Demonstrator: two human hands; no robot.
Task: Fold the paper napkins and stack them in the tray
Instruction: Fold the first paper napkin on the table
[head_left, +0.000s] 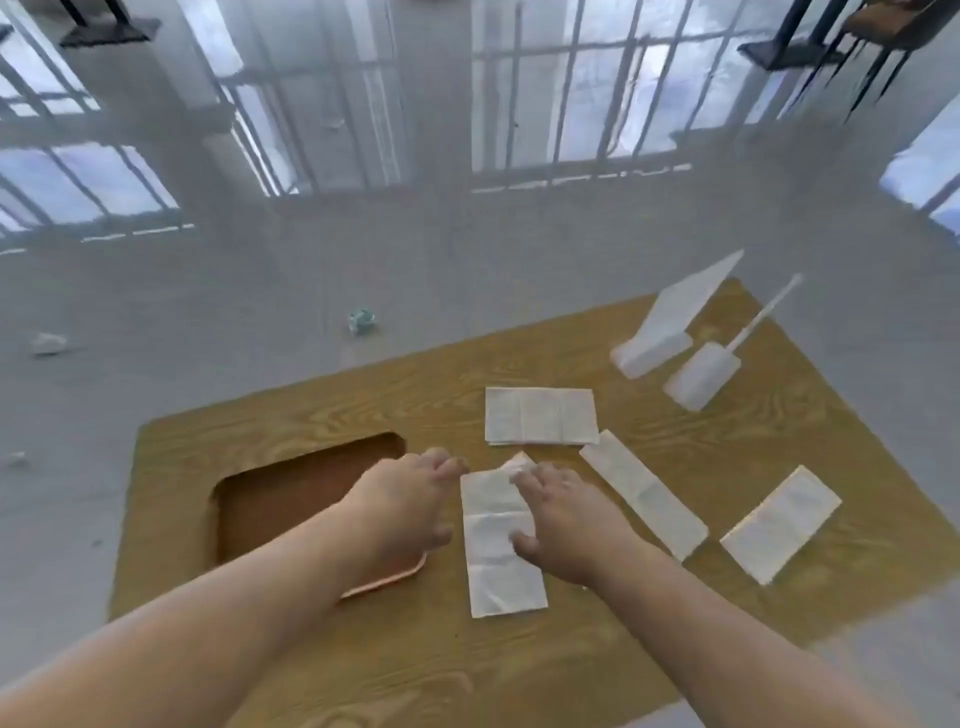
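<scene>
A white paper napkin lies lengthwise on the wooden table, right of the brown tray. My right hand rests flat on the napkin's right side, its fingertips pinching the lifted far corner. My left hand hovers over the tray's right edge, fingers curled at the napkin's far left corner. A small stack of unfolded napkins lies further back. A narrow folded napkin and a wider folded napkin lie to the right. Nothing shows in the visible part of the tray.
Two white plastic stands sit at the table's far right corner. Crumpled scraps lie on the glossy grey floor beyond the table. Dark chair legs stand at the far right.
</scene>
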